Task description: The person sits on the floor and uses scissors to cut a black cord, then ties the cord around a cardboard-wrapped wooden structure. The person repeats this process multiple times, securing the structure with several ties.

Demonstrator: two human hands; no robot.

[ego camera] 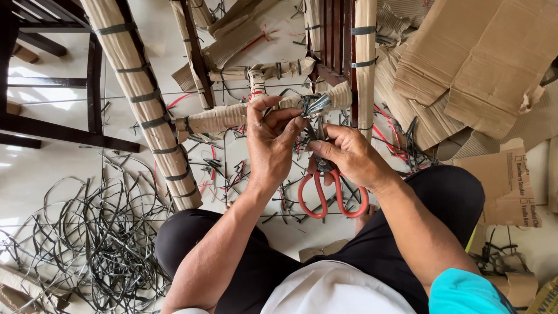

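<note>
Left hand (270, 145) fingers pinching black plastic strapping (314, 106) on cardboard-wrapped wooden furniture rail (232, 118), right hand (349, 154) clasping red-handled scissors (325, 192); many wrapped bands uncut, cut strips (99, 232) littering floor.

Glossy white floor (40, 168), dark chairs (93, 87)

Flattened brown cardboard sheets (482, 64) are lying in the upper right of the frame, overlapping one another, their edges torn and creased. Below them, at the right edge, a torn brown carton piece (511, 186) is showing dark print on its face. Corrugated cardboard wrapping (139, 99), tan and bound with dark straps, is covering the wooden furniture legs across the upper left and upper middle. Smaller cardboard scraps (520, 288) are sitting in the lower right corner.
</note>
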